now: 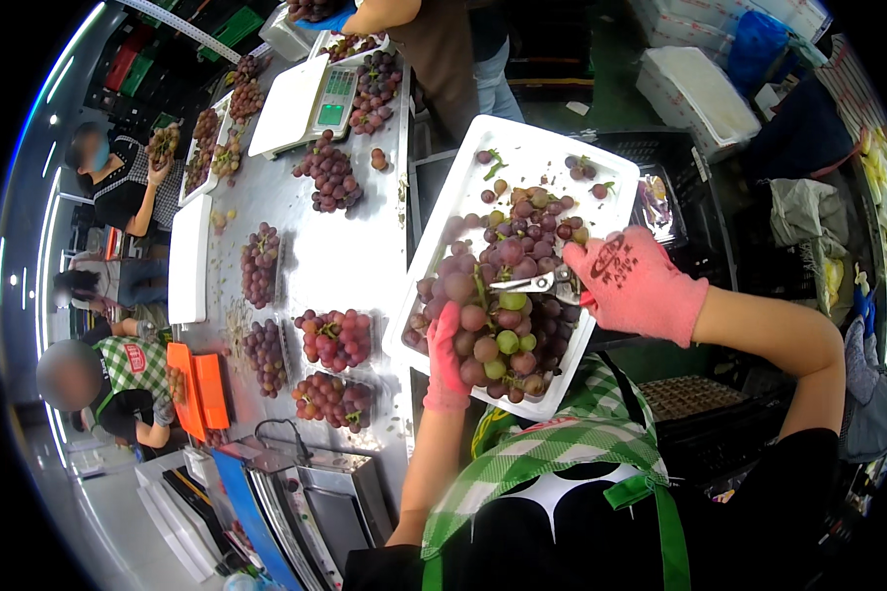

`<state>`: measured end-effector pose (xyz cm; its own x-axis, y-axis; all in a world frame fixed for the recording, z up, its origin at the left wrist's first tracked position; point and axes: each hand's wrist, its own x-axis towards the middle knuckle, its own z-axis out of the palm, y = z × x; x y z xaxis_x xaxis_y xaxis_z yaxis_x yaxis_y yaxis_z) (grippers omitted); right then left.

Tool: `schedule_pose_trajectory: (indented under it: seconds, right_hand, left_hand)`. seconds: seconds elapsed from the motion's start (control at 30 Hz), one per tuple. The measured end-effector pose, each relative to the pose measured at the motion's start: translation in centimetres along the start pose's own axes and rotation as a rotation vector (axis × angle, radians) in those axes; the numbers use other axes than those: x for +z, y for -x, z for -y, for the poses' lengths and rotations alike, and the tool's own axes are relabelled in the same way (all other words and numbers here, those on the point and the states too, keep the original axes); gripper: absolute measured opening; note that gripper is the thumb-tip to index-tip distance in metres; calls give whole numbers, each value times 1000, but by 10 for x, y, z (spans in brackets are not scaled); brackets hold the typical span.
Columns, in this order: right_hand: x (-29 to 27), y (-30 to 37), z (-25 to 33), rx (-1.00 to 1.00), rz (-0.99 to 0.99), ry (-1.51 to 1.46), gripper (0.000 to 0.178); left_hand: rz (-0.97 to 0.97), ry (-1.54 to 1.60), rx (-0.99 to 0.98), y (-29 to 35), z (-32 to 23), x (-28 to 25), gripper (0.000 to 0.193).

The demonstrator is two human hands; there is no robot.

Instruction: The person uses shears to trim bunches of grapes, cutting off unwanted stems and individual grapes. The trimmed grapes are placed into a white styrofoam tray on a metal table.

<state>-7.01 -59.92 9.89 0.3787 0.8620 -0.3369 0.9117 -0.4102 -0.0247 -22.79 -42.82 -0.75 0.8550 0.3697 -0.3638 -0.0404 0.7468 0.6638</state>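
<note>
In front of me a white foam tray [434, 258] holds loose grapes and bunches of purple grapes. My left hand [446, 362], in a pink glove, is closed around the left side of a bunch of grapes [493, 340] with purple and some green berries; most of its fingers are hidden behind the fruit. My right hand [631, 281], also pink-gloved, grips small scissors [532, 284] with red handles. Their silver blades point left, into the bunch near its green stem. Whether the blades touch the stem, I cannot tell.
A metal table [335, 266] to the left bears several grape bunches [333, 340] and a weighing scale [310, 103]. Other people work beyond it, one in a green checked apron [133, 369] beside an orange crate [197, 389]. Foam boxes [700, 94] stand at far right, near black crates [690, 394].
</note>
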Motion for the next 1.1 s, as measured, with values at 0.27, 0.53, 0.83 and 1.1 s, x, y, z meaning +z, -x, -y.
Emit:
schedule_pose_trajectory:
  seconds: [0.27,0.53,0.83,1.1]
  right_hand:
    - [-19,4,25,-6,-120,298,26]
    - [-11,-4,34,-35,-248,533,14]
    - [-6,-9,32,-77,-313,538,13]
    - [-40,-19,11,-356,-386,759,14]
  left_hand:
    - [95,132,-61,9,-3,7,48]
    - [113,-232,28,5,-1,3,48]
    - [150,-230,-35,1,-1,-9,47]
    - [361,39,-305,2,-30,9,45]
